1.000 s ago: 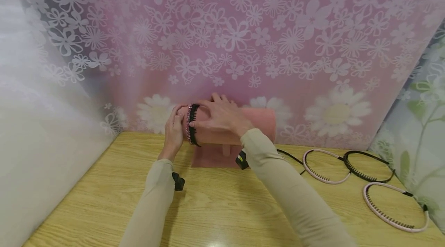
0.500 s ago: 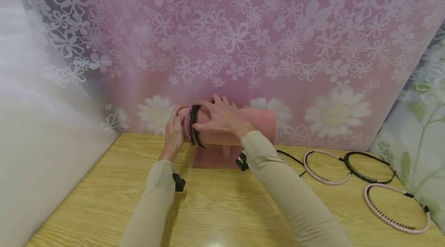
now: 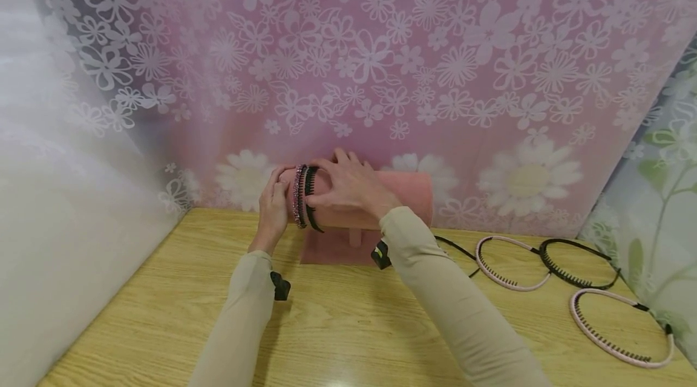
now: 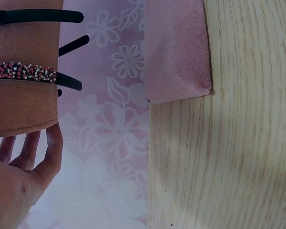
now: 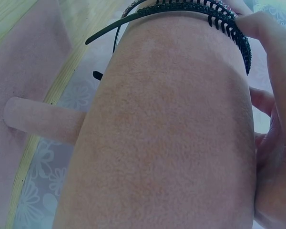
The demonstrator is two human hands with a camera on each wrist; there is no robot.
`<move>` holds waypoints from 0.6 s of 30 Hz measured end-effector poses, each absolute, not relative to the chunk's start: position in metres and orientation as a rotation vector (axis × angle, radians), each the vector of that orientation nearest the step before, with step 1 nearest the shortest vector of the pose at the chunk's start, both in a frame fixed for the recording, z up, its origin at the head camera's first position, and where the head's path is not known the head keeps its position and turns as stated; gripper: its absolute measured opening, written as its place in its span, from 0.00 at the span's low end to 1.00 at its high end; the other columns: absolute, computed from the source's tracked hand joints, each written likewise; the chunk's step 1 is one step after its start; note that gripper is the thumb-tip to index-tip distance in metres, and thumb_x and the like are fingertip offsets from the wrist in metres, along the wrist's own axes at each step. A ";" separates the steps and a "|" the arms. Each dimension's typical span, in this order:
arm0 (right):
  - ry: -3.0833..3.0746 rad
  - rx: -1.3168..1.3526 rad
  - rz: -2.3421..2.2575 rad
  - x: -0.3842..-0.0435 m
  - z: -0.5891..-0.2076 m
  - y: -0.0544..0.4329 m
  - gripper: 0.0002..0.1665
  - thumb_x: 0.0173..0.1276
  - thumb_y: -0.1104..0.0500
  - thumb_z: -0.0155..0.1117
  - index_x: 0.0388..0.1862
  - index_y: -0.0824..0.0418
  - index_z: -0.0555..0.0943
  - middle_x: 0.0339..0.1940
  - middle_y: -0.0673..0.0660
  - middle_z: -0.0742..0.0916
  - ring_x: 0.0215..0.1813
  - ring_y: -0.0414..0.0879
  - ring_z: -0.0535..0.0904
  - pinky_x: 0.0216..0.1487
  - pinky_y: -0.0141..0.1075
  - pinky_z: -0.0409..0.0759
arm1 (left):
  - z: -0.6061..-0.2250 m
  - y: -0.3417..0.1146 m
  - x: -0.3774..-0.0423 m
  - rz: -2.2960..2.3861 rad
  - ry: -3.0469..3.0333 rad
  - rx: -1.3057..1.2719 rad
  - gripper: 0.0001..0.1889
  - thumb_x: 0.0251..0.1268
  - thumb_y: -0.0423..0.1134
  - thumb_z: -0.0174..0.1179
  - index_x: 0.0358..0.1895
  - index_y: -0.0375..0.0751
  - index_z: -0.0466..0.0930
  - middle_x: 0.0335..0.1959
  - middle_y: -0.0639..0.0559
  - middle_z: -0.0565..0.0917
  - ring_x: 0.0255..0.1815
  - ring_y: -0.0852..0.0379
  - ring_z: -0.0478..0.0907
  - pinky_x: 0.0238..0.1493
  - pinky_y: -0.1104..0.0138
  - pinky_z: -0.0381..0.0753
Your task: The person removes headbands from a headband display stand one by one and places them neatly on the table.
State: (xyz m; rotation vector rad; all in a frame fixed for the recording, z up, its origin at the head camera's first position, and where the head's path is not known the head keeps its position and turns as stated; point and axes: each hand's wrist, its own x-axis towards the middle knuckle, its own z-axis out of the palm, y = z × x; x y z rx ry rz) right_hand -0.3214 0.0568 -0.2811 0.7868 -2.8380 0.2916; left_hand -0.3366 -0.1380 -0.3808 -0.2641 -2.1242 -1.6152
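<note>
A pink plush headband display roll [image 3: 405,193] lies sideways on a post above a pink base [image 3: 327,248]. My left hand [image 3: 272,211] grips the roll's left end, its fingers bent against the edge in the left wrist view. Round the roll near that end sits a headband with pink and silver beads [image 4: 23,71]. Just right of it is a black toothed headband [image 5: 171,8], its free tip pointing down in front. My right hand [image 3: 354,184] reaches over the roll and holds the black headband between thumb and index finger; its other fingers go behind the roll.
Several headbands lie on the wooden table [image 3: 327,326] at the right: a pink one [image 3: 481,263], a black one [image 3: 561,272], a nearer pink one [image 3: 599,341] and a black one [image 3: 460,247] partly behind the right sleeve. A flowered pink curtain [image 3: 370,54] hangs close behind.
The black headband has shifted slightly right along the roll, and a gap now shows between it and the beaded one. My right hand has moved a little right with it; my left stays put.
</note>
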 end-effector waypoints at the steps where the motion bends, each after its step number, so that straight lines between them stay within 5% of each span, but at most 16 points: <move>1: -2.841 0.787 0.283 -0.321 -0.281 0.057 0.50 0.59 0.23 0.61 0.78 0.37 0.65 0.60 0.55 0.73 0.59 0.52 0.71 0.57 0.55 0.75 | -0.381 -0.138 -0.337 -1.617 -2.126 -0.266 0.24 0.82 0.49 0.38 0.72 0.52 0.72 0.68 0.44 0.78 0.63 0.42 0.77 0.68 0.45 0.72; 6: -2.851 0.786 0.257 -0.321 -0.280 0.057 0.53 0.58 0.22 0.63 0.79 0.39 0.65 0.61 0.54 0.74 0.59 0.52 0.73 0.57 0.54 0.75 | -0.381 -0.139 -0.337 -1.621 -2.124 -0.278 0.24 0.82 0.49 0.38 0.73 0.52 0.71 0.68 0.44 0.78 0.62 0.42 0.77 0.67 0.45 0.73; 13: -2.885 0.802 0.273 -0.319 -0.277 0.059 0.54 0.59 0.25 0.64 0.80 0.44 0.64 0.77 0.53 0.72 0.76 0.56 0.69 0.73 0.63 0.67 | -0.380 -0.138 -0.336 -1.614 -2.126 -0.262 0.23 0.81 0.48 0.38 0.71 0.53 0.73 0.66 0.44 0.79 0.60 0.42 0.79 0.64 0.46 0.75; 18: -2.888 0.837 0.318 -0.319 -0.275 0.061 0.54 0.60 0.26 0.66 0.79 0.47 0.65 0.78 0.52 0.72 0.78 0.55 0.67 0.74 0.64 0.66 | -0.380 -0.138 -0.336 -1.609 -2.118 -0.263 0.24 0.81 0.48 0.38 0.71 0.51 0.73 0.66 0.45 0.79 0.59 0.43 0.79 0.63 0.47 0.76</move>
